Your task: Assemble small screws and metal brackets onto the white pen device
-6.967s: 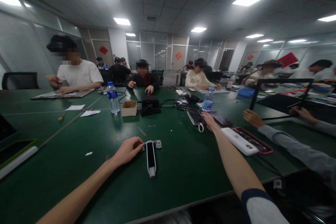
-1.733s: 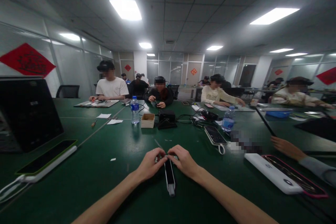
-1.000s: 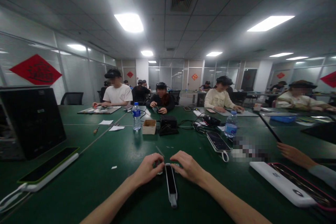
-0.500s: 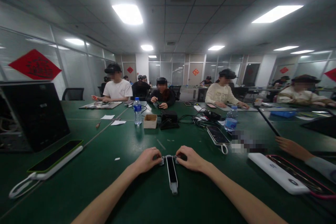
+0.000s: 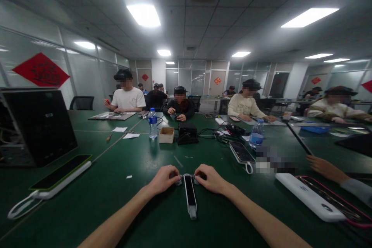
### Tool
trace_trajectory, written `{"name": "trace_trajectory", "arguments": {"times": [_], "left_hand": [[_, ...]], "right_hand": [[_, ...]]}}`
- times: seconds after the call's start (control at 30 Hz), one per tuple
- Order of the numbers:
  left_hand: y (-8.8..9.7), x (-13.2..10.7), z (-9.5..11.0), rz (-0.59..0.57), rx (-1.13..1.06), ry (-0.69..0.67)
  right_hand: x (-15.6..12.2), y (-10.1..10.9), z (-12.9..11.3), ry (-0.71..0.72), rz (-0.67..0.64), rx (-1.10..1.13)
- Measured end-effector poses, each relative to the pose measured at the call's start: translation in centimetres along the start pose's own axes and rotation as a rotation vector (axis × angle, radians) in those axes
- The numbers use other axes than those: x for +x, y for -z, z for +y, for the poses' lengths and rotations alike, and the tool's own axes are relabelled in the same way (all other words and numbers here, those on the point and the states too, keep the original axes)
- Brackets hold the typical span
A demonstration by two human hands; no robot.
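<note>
Between my hands a narrow device with a black face and white edges (image 5: 190, 193) lies on the green table, a pale grey end toward me. My left hand (image 5: 164, 178) is beside its far left corner, fingers curled and pinched on a small greyish, partly clear piece (image 5: 178, 181). On the other side my right hand (image 5: 211, 178) pinches a similar small piece (image 5: 196, 180) near the far right corner. Fingertips hide most of both pieces, so I cannot tell their kind or whether they touch the device.
At left are a black computer case (image 5: 39, 128) and a phone with a white power bank (image 5: 66, 180). Ahead stand a water bottle (image 5: 152, 124) and a small box (image 5: 166, 135). Right lie a phone (image 5: 241, 152), a white power bank (image 5: 309, 197) and another person's hand (image 5: 325, 168). People sit opposite.
Both hands stay almost in place, still pinching beside the device. The whole view has shifted slightly. A person across the table at left has raised a hand a little.
</note>
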State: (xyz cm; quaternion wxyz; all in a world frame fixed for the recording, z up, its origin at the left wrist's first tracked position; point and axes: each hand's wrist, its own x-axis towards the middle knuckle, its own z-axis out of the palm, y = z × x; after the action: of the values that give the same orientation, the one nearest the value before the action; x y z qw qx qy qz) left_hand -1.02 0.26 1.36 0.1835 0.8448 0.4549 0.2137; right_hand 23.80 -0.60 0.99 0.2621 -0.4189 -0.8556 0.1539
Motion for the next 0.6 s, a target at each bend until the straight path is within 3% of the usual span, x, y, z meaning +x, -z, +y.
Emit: {"name": "trace_trajectory", "arguments": {"times": [0.27, 0.6], "left_hand": [[0.16, 0.14, 0.57, -0.007, -0.081, 0.134], [-0.03, 0.22, -0.11, -0.002, -0.120, 0.077]], "right_hand": [[0.23, -0.16, -0.14, 0.001, 0.008, -0.025], [0.11, 0.12, -0.38, -0.018, -0.014, -0.018]]}}
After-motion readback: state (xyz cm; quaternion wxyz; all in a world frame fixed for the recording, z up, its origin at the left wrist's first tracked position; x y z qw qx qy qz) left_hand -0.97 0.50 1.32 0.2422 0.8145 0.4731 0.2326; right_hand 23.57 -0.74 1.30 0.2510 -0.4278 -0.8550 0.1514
